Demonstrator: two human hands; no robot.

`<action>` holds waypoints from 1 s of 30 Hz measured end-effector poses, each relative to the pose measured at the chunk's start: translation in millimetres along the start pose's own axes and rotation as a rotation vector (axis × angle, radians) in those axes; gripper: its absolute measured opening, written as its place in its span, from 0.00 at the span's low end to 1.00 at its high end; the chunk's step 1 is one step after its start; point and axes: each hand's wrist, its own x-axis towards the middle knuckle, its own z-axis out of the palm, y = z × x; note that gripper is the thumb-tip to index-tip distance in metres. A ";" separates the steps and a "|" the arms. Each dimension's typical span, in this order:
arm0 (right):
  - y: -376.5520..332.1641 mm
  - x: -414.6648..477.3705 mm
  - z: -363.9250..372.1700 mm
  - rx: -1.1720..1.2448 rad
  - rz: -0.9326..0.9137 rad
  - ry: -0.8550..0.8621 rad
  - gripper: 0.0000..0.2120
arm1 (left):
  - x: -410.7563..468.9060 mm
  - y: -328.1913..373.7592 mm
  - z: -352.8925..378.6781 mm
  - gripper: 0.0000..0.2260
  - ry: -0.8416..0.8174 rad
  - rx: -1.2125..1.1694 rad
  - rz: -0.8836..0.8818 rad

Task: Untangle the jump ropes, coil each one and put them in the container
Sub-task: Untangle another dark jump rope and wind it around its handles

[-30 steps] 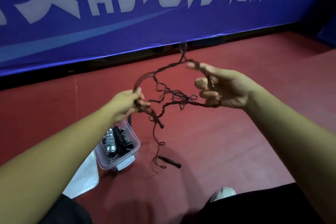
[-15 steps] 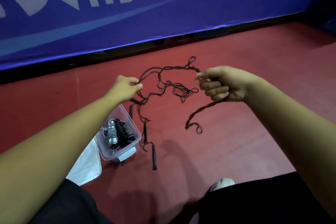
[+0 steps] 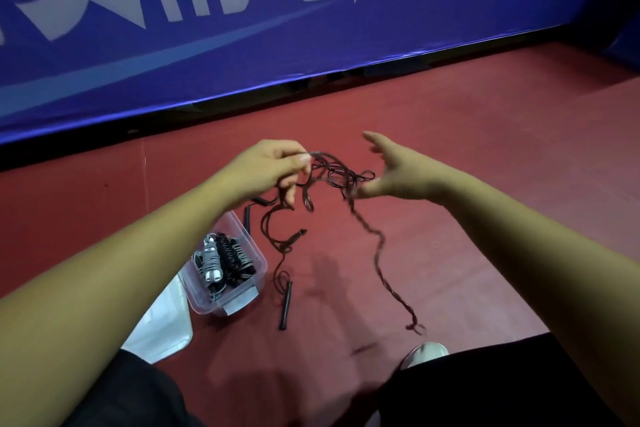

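A tangle of thin black jump rope (image 3: 341, 175) hangs in the air between my hands. My left hand (image 3: 266, 170) pinches one end of the tangle with thumb and fingers. My right hand (image 3: 398, 170) is spread with straight fingers, its lower fingers touching the tangle's right side. A twisted strand (image 3: 379, 253) dangles from there down toward the floor. Black handles (image 3: 284, 305) hang or lie below the left hand. On the floor at lower left stands the clear plastic container (image 3: 258, 262), holding a grey coiled rope (image 3: 211, 262) and a black coiled rope (image 3: 233, 260).
The floor is red (image 3: 485, 184). A blue banner with white lettering (image 3: 311, 28) runs along the back. A white lid or sheet (image 3: 162, 326) lies beside the container. My dark trouser legs and a white shoe tip (image 3: 427, 352) are at the bottom.
My right hand has let go of the rope and spread its fingers. The twisted strand has dropped lower. Both hands have moved closer together, and the left hand has shifted right.
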 end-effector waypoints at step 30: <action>-12.2 10.4 14.1 0.414 -0.171 -0.327 0.12 | -11.2 4.1 8.4 0.10 -0.096 -0.199 -0.116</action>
